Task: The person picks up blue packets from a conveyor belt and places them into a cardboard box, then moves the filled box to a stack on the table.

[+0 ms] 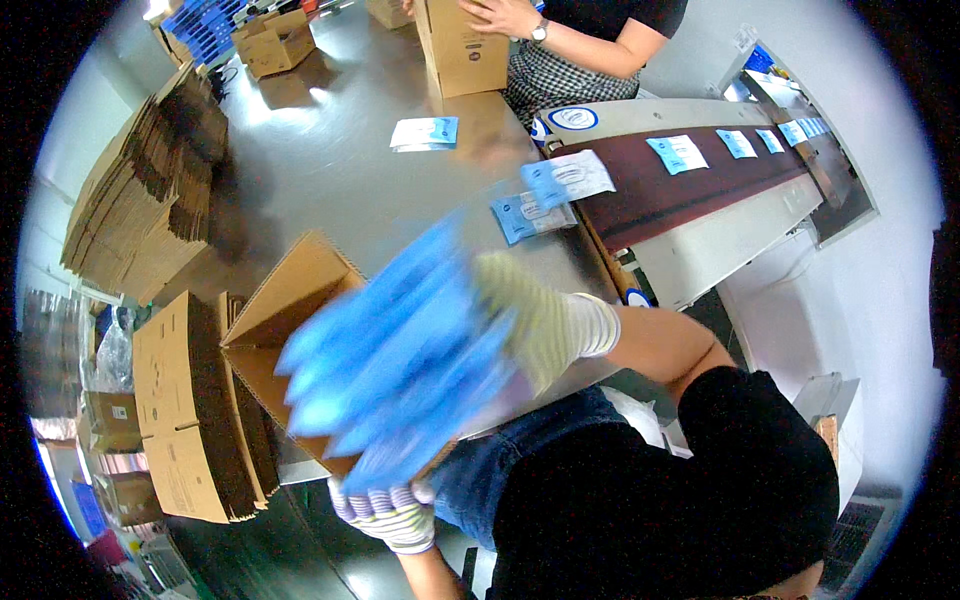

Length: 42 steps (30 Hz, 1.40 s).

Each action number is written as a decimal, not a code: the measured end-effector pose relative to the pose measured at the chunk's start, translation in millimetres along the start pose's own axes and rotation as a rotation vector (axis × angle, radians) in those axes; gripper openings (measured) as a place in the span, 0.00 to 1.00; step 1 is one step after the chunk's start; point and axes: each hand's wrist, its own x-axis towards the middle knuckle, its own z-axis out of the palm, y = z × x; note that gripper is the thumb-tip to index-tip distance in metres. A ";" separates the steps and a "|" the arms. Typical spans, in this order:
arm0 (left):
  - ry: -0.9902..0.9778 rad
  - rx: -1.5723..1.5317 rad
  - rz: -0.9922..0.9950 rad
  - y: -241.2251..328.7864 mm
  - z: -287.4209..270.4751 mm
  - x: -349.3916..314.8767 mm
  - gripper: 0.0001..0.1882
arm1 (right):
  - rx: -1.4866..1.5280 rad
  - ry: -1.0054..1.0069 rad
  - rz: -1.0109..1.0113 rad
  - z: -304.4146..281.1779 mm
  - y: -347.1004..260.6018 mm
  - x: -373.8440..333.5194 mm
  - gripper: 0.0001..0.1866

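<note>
A motion-blurred stack of blue soft packs (400, 340), resembling wet-wipe packs, is over an open cardboard box (290, 290). My right hand (540, 315), in a pale green striped glove, grips the stack's right side. In a white and purple striped glove, my left hand (385, 515) has curled fingers by the box's near edge, below the stack. The packs partly cover its fingertips, and what it grips is hidden. Two blue and white packs, the upper one (570, 178) overlapping the lower one (530, 215), lie at the conveyor's near end.
A conveyor belt (640, 205) on the right carries several spaced packs. Another white and blue pack (425, 133) lies on the metal table (330, 150). Flattened cartons (150, 190) are stacked at left, with more cartons (180, 410) nearer. Across the table, a person's hand (505, 17) touches a tall box (465, 60).
</note>
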 end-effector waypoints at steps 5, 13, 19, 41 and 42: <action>-0.047 0.034 0.065 21.7 -9.6 -1.1 0.14 | -0.355 -0.590 0.291 61.4 -26.7 33.3 0.17; -0.098 0.038 0.062 33.9 -14.6 -22.8 0.21 | -0.714 -1.310 -0.065 145.7 -24.2 -25.3 0.24; -0.144 0.036 -0.018 30.5 -16.1 -32.7 0.14 | -0.215 -0.549 0.038 91.8 -47.5 -6.4 0.23; -0.023 -0.069 -0.135 9.8 -6.4 -16.6 0.17 | -0.498 -0.451 0.831 -101.3 128.2 -52.0 0.23; -0.018 -0.091 -0.136 10.0 -5.6 -13.7 0.17 | -0.504 -0.476 0.870 -108.7 140.0 -56.3 0.22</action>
